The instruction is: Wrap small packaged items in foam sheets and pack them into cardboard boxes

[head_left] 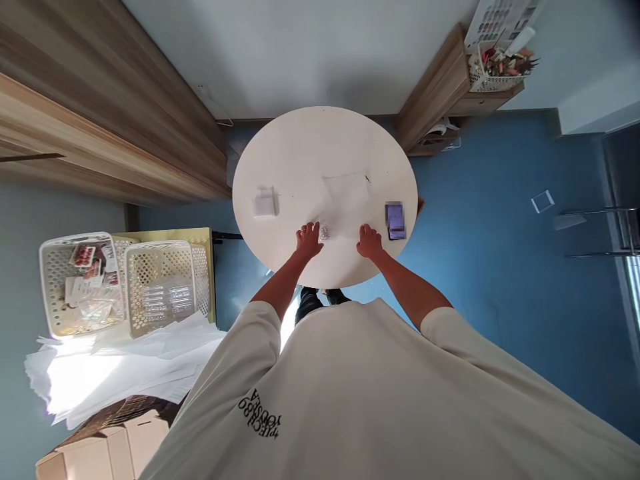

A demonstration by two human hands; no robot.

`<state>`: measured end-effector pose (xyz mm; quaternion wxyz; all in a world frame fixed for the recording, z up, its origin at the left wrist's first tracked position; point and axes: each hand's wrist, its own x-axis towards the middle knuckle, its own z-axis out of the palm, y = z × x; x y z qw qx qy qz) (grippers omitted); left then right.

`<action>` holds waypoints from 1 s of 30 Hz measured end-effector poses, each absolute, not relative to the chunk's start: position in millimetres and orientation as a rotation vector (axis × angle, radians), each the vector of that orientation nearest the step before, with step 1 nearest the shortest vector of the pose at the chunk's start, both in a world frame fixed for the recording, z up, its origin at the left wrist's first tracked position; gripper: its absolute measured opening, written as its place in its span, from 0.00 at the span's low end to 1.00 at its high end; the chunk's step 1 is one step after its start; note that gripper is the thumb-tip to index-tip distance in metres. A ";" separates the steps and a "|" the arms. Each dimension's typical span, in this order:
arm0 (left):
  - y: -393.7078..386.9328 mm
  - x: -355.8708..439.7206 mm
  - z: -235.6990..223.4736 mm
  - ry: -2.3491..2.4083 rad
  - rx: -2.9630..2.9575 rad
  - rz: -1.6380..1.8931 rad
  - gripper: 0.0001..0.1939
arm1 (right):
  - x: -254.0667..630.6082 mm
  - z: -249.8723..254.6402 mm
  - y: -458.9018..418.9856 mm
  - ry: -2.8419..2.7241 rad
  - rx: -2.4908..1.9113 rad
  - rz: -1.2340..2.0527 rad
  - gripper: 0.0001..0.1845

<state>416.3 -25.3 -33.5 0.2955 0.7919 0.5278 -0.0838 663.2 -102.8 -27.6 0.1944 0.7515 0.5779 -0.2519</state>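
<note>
**Pale table (320, 143) on a blue floor (475, 213)**

A plain, light-coloured back wall (320, 53) rises behind the table, which has a rounded top. Tall wood-grained panels (125, 100) fill the upper left, above a grey-blue side wall (50, 193). At the upper right, a wooden cabinet (433, 93) stands against the back wall. A yellow stand (175, 235) sits at the left. Strong light glares off white sheets (83, 387) at lower left.

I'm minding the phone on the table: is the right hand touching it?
No, bare tabletop shows between the right hand and the phone.
</note>
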 end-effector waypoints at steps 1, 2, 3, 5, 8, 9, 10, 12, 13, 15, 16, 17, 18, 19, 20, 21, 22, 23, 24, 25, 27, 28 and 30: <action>-24.1 420.6 -35.8 1.400 2.108 -0.213 0.43 | 664.6 -26.7 -103.8 1.631 2.122 -0.715 0.42; -23.3 424.1 -37.7 1.397 2.108 -0.205 0.44 | 665.6 -25.8 -104.5 1.650 2.134 -0.722 0.41; -22.9 426.7 -39.1 1.394 2.110 -0.198 0.43 | 666.3 -24.7 -105.1 1.677 2.141 -0.729 0.40; -23.1 429.0 -39.8 1.394 2.119 -0.196 0.40 | 666.8 -22.9 -105.6 1.735 2.139 -0.746 0.40; -25.2 423.3 -36.5 1.403 2.134 -0.206 0.37 | 664.7 -22.0 -105.2 1.784 2.121 -0.776 0.41; -26.2 418.6 -34.5 1.409 2.133 -0.214 0.37 | 663.1 -22.3 -105.1 1.786 2.117 -0.787 0.42; -27.5 412.7 -32.3 1.423 2.124 -0.223 0.37 | 661.0 -23.0 -105.2 1.784 2.113 -0.799 0.42; -30.3 397.9 -27.2 1.494 2.078 -0.235 0.38 | 654.8 -25.0 -106.5 1.782 2.098 -0.823 0.42; -31.7 389.9 -24.1 1.547 2.040 -0.232 0.37 | 650.7 -26.0 -107.7 1.782 2.091 -0.830 0.42; -33.9 375.4 -17.0 1.650 1.966 -0.200 0.36 | 640.7 -27.8 -111.3 1.791 2.076 -0.834 0.42; -34.4 370.1 -12.9 1.684 1.946 -0.169 0.36 | 635.0 -28.5 -113.6 1.799 2.068 -0.832 0.42; -34.5 366.7 -8.6 1.699 1.945 -0.130 0.36 | 628.9 -28.9 -115.9 1.810 2.061 -0.828 0.42; -34.0 365.4 -4.2 1.694 1.959 -0.086 0.36 | 622.6 -29.0 -118.2 1.822 2.053 -0.826 0.42; -33.1 366.3 -0.1 1.675 1.982 -0.044 0.37 | 616.2 -28.9 -120.4 1.838 2.044 -0.824 0.42; -31.9 369.2 3.4 1.648 2.006 -0.008 0.37 | 609.7 -28.6 -122.5 1.854 2.036 -0.821 0.42; -30.6 373.8 6.1 1.616 2.028 0.018 0.38 | 603.4 -28.1 -124.5 1.870 2.028 -0.819 0.42; -29.4 379.4 7.7 1.584 2.043 0.031 0.38 | 597.2 -27.6 -126.5 1.886 2.020 -0.819 0.41; -28.4 385.7 7.9 1.552 2.054 0.035 0.39 | 591.5 -26.9 -128.6 1.901 2.012 -0.818 0.41; -27.8 392.0 6.8 1.522 2.061 0.035 0.39 | 586.3 -26.3 -130.8 1.919 2.001 -0.819 0.40; -27.7 397.9 4.3 1.495 2.063 0.031 0.39 | 581.9 -25.6 -133.3 1.940 1.989 -0.819 0.40; -29.0 407.5 -3.7 1.453 2.050 0.011 0.40 | 575.6 -24.4 -138.6 1.975 1.966 -0.819 0.38; -30.2 410.8 -8.5 1.443 2.036 -0.009 0.40 | 574.0 -23.7 -141.3 1.990 1.957 -0.828 0.37; -32.8 414.6 -17.9 1.435 2.014 -0.065 0.39 | 574.2 -22.1 -145.9 2.013 1.973 -0.854 0.36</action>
